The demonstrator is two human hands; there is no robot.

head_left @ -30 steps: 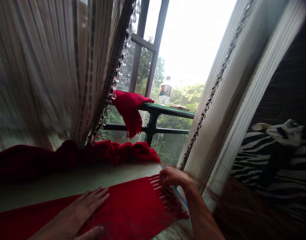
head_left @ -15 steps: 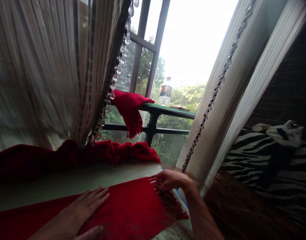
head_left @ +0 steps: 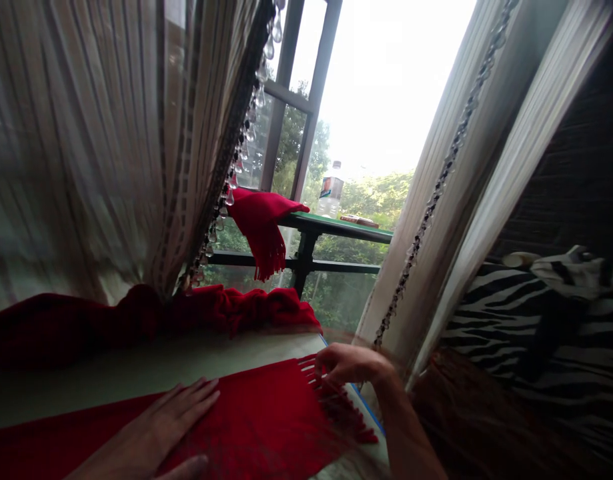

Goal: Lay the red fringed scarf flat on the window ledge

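Note:
A red scarf [head_left: 266,413] lies spread along a pale table [head_left: 181,360], its fringed end toward the right edge. My left hand [head_left: 169,420] rests flat on the cloth, fingers stretched out and pointing right. At the upper corner of the fringe, my right hand [head_left: 353,363] is closed, with bent fingers pinching the scarf's tassels. Its fingertips are partly hidden, so which strands they hold is unclear. Other fringe strands [head_left: 351,413] fan out below that hand.
Bunched red cloth [head_left: 226,310] runs along the table's far edge. Another red scarf [head_left: 261,223] hangs over the window rail, near a plastic bottle [head_left: 331,190]. Beaded curtains [head_left: 426,213] flank the window. A zebra-striped cover [head_left: 511,320] is at right.
The view has shifted slightly, so the background sits a little lower. My left hand stays flat on the scarf, and my right hand remains at the fringe with almost no movement.

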